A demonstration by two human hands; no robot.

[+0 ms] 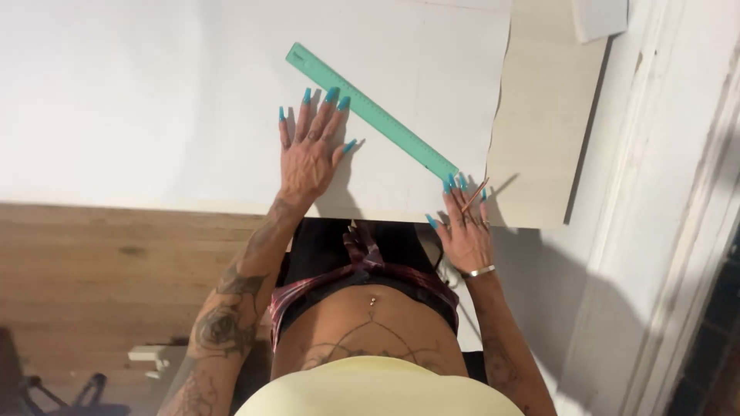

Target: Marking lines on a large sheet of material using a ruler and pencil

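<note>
A large white sheet of paper lies flat over a pale wooden board, reaching well out to the left of the fingers. It looks thin, light and easily creased, so I judge it better pressed flat than pinched.

The left hand rests palm down on the sheet with fingers spread open, gripping nothing; its fingertips touch or sit just beside the near edge of a long, flat, teal plastic ruler. The ruler runs diagonally from beyond the left fingertips down to the right fingertips. It looks stiff, light and smooth, likely to slide on the paper unless pressed from above along its length.

The right hand sits at the ruler's lower end, fingers loosely curled around a thin copper-coloured pencil held between them, its tip near the ruler's end.
</note>
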